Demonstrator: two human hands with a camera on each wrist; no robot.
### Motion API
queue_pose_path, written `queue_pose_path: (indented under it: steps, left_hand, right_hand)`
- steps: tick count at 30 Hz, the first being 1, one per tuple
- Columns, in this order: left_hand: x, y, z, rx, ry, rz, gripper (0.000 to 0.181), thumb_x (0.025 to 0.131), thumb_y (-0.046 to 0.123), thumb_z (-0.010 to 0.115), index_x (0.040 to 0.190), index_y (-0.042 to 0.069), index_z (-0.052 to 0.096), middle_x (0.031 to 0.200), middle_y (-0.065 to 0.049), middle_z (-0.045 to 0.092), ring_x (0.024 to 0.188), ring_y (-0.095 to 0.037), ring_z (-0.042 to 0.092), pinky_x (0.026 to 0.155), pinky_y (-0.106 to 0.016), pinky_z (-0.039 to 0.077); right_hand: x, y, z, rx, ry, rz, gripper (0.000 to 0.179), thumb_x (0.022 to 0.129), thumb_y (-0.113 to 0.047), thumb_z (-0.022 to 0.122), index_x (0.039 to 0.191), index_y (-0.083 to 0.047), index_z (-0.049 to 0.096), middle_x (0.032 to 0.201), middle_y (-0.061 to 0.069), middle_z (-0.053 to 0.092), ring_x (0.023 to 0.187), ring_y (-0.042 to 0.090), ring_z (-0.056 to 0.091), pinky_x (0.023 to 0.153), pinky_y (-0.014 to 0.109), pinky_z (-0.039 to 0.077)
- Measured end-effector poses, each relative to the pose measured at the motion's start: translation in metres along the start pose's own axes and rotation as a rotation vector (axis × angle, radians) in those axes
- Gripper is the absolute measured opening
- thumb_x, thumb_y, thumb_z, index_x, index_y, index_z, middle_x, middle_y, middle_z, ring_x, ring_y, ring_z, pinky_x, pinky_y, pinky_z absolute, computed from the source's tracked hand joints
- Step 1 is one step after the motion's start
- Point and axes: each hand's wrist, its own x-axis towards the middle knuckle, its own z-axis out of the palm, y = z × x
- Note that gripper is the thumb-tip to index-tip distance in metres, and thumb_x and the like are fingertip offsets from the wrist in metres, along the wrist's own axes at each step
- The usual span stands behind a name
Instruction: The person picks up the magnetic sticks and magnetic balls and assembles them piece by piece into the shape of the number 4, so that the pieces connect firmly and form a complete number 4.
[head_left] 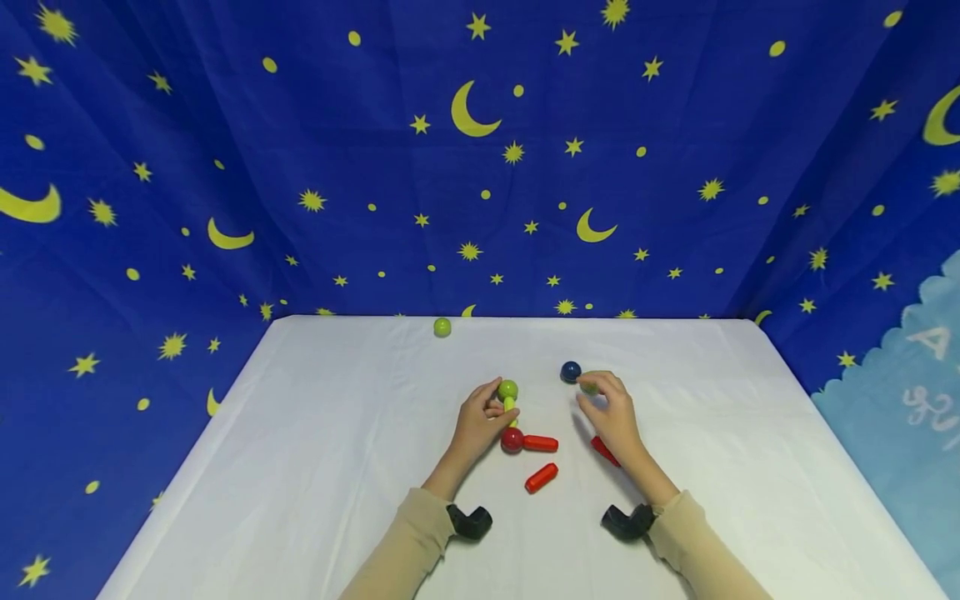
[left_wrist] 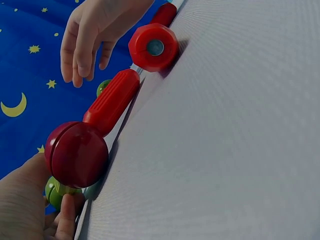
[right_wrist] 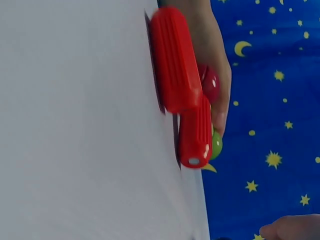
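Note:
My left hand (head_left: 478,422) pinches a light-green rod (head_left: 509,403) between thumb and fingers. A green ball (head_left: 507,390) sits at its far end and a red ball (head_left: 512,440) at its near end. From the red ball a red rod (head_left: 541,443) points right; the left wrist view shows this ball (left_wrist: 77,155) and rod (left_wrist: 112,102) up close. My right hand (head_left: 613,412) hovers over another green ball (head_left: 590,388), mostly covered by the fingers. In the left wrist view its fingers hang loosely above that ball (left_wrist: 102,87). A dark blue ball (head_left: 571,372) lies beside the fingertips.
A loose red rod (head_left: 542,478) lies between the forearms, a metal disc (left_wrist: 155,47) in its end. Another red rod (head_left: 605,451) is partly under the right wrist. One more green ball (head_left: 442,327) rests near the back edge of the white-covered table (head_left: 337,433).

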Motion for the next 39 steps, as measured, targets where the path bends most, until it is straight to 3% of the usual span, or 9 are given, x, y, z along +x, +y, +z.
queue_pose_path:
  steps: [8, 12, 18, 26, 39]
  left_hand:
    - [-0.001, 0.002, 0.001, -0.025, 0.01, 0.039, 0.063, 0.083, 0.015, 0.074, 0.138, -0.001, 0.047, 0.121, -0.018, 0.057, 0.086, -0.017, 0.064, 0.074, -0.015, 0.055]
    - [-0.001, 0.002, 0.001, -0.02, 0.021, 0.052, 0.063, 0.082, 0.015, 0.074, 0.137, -0.001, 0.048, 0.12, -0.018, 0.057, 0.085, -0.017, 0.063, 0.075, -0.017, 0.055]
    - [0.0, 0.002, 0.002, 0.004, 0.017, 0.039, 0.063, 0.083, 0.016, 0.074, 0.137, 0.0, 0.048, 0.121, -0.017, 0.057, 0.086, -0.017, 0.064, 0.074, -0.015, 0.055]
    - [0.001, 0.001, 0.001, 0.03, 0.011, 0.014, 0.063, 0.084, 0.019, 0.073, 0.139, 0.002, 0.047, 0.124, -0.015, 0.056, 0.086, -0.014, 0.063, 0.074, -0.013, 0.053]
    - [-0.002, 0.002, 0.0, 0.008, 0.0, 0.011, 0.063, 0.084, 0.018, 0.072, 0.14, 0.003, 0.045, 0.123, -0.015, 0.056, 0.087, -0.016, 0.063, 0.075, -0.014, 0.054]
  right_hand:
    - [0.007, 0.01, -0.002, -0.035, -0.005, 0.118, 0.029, 0.077, 0.007, 0.069, 0.105, 0.005, 0.065, 0.112, 0.021, 0.062, 0.107, 0.033, 0.055, 0.091, 0.042, 0.046]
    - [0.008, 0.013, -0.003, -0.015, -0.032, 0.142, 0.035, 0.077, 0.008, 0.068, 0.111, 0.006, 0.064, 0.119, 0.024, 0.059, 0.114, 0.039, 0.053, 0.099, 0.053, 0.044]
    - [0.009, 0.019, -0.004, -0.013, -0.065, 0.176, 0.032, 0.078, 0.008, 0.067, 0.11, 0.007, 0.063, 0.122, 0.026, 0.057, 0.117, 0.042, 0.051, 0.103, 0.055, 0.041]
    - [0.009, 0.024, -0.001, -0.035, -0.098, 0.241, 0.032, 0.08, 0.007, 0.063, 0.112, 0.006, 0.062, 0.123, 0.025, 0.053, 0.115, 0.041, 0.052, 0.099, 0.055, 0.045]
    - [0.006, 0.028, -0.002, -0.07, -0.109, 0.26, 0.037, 0.079, 0.008, 0.063, 0.116, 0.003, 0.061, 0.119, 0.024, 0.057, 0.107, 0.037, 0.056, 0.092, 0.049, 0.048]
